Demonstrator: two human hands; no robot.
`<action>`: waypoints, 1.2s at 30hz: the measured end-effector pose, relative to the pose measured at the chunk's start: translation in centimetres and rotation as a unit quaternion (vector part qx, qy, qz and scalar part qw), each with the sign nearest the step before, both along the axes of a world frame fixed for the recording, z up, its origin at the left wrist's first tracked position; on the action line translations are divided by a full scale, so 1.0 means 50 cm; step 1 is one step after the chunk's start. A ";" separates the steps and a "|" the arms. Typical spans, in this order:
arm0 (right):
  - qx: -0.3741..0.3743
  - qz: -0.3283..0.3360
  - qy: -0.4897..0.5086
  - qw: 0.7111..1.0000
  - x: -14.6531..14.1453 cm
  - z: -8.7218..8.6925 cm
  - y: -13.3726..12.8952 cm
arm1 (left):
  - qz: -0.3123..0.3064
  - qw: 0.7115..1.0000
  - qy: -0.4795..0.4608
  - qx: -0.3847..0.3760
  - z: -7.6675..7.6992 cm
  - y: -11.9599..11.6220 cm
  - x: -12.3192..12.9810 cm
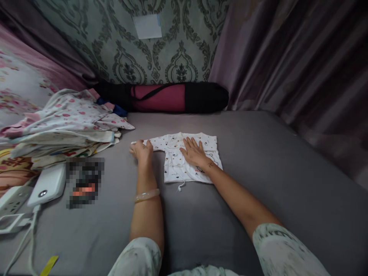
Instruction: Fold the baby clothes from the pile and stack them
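Observation:
A small white baby shirt point(174, 166) with a scattered print and a drawn figure lies flat on the grey bed sheet. Its sleeve on the left side stretches outward, and a short white tie hangs off the bottom hem. At the cuff of that sleeve, the fingers of my left hand point(143, 150) are closed on the fabric; a pale bangle circles the forearm. My right hand point(195, 152) rests palm down on the shirt's chest, fingers spread, covering part of the print. No long sleeve shows on the shirt's right side.
Folded baby clothes point(71, 115) are piled at the left. Nearer me are a white power bank point(48, 184) with a cable, a power strip point(13, 201) and a pixelated dark object point(84, 182). A black and maroon bag point(161, 97) lies along the wall; curtains point(258, 57) hang right.

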State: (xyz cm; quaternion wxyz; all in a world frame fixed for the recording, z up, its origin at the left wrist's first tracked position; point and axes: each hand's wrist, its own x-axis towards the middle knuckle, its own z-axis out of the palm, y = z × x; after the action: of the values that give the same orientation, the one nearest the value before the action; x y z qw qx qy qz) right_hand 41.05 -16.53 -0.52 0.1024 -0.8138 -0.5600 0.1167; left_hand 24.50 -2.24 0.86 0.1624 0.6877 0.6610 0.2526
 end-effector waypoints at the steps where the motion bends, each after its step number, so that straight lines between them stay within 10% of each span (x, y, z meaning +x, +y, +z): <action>1: 0.004 0.002 -0.002 1.000 0.000 -0.001 -0.002 | 0.033 0.999 -0.005 -0.004 0.003 -0.005 0.000; 11: -0.011 0.004 -0.010 1.000 0.000 0.005 -0.003 | 0.152 0.987 -0.019 -0.054 0.016 -0.015 -0.015; 18: -0.006 0.021 -0.016 1.000 -0.005 0.038 0.037 | 0.141 0.989 -0.010 -0.045 0.010 0.002 -0.022; 32: -0.005 0.071 -0.049 0.996 -0.012 -0.005 0.100 | 0.145 0.987 -0.057 -0.046 -0.021 0.030 -0.032; 36: -0.022 0.066 -0.048 0.996 -0.018 0.004 0.099 | 0.102 0.975 -0.197 -0.028 -0.034 0.050 -0.046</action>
State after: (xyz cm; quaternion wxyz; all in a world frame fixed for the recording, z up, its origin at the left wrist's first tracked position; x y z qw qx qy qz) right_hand 40.17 -11.57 -0.31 0.0490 -0.7820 -0.6139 0.0961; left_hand 22.21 0.28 -0.83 0.2818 0.5483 0.6897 0.3799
